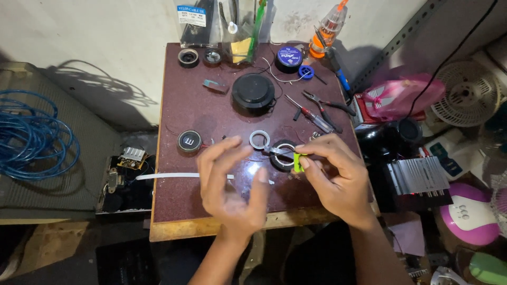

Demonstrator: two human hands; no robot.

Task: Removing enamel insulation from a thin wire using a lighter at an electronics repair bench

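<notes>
green utility knife (299, 161) in right hand (338, 179), left hand (232, 184) open beside

The left hand (232, 184) is blurred, so the position of its fingers is not clear, and it is not possible to say if it touches anything. It covers part of the white strip (169, 176) on the table (174, 208). The right hand (335, 177) hides most of the small green tool (299, 161); only one end is visible. The black tape roll (282, 155) is partly behind the fingers. The cable tie packet (194, 21) and the clear container (240, 31) are cut by the top edge. The blue cable coil (31, 137) is cut by the left edge.
</notes>
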